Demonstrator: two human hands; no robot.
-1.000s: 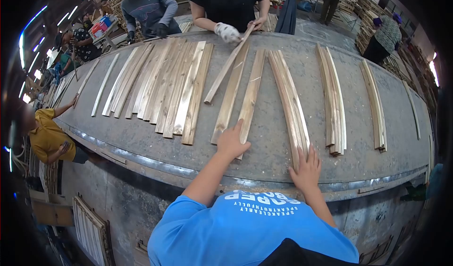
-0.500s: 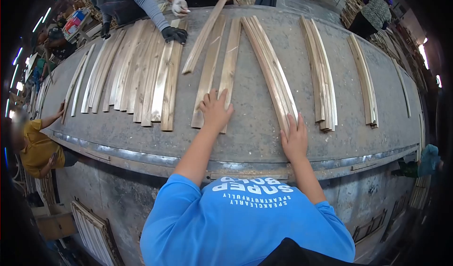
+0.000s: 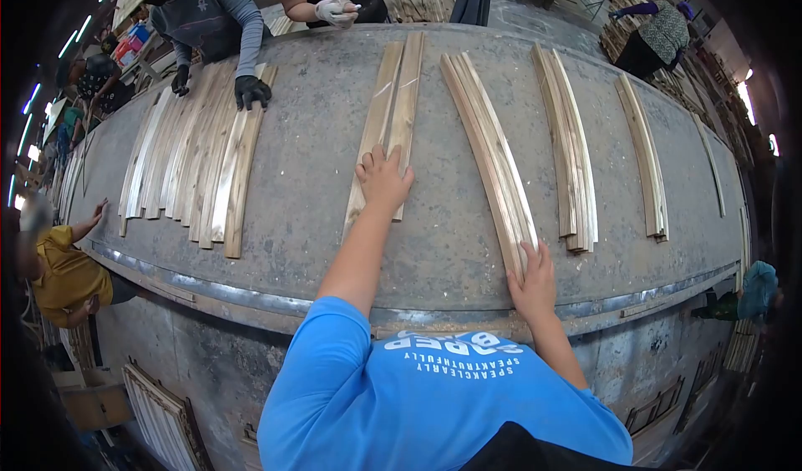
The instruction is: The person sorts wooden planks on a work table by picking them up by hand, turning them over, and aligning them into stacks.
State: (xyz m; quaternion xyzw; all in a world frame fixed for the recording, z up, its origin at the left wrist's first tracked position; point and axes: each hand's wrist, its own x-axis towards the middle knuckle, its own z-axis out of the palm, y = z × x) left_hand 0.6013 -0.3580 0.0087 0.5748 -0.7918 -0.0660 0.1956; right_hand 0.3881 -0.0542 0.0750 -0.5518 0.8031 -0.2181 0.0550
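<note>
My left hand [image 3: 385, 178] lies across two long wooden slats [image 3: 405, 103] that rest side by side on the grey table, its fingers spread on their surfaces. A pale mark crosses both slats near their upper part. My right hand [image 3: 532, 280] rests with fingers apart on the near end of a bundle of slats [image 3: 489, 149], the thumb at its left edge. The bundle slants down to the right and its slats touch one another.
At the left, a person's black-gloved hand [image 3: 251, 92] touches a wide row of slats [image 3: 188, 153]. A white-gloved hand [image 3: 337, 11] is at the far edge. More slat bundles [image 3: 568, 153] [image 3: 643, 157] lie right. Someone in yellow [image 3: 71, 274] stands left.
The wide row of slats has shifted left, away from my left hand. The tilted slat held by the person opposite is gone from its place. My left hand has drawn the two slats closer together.
</note>
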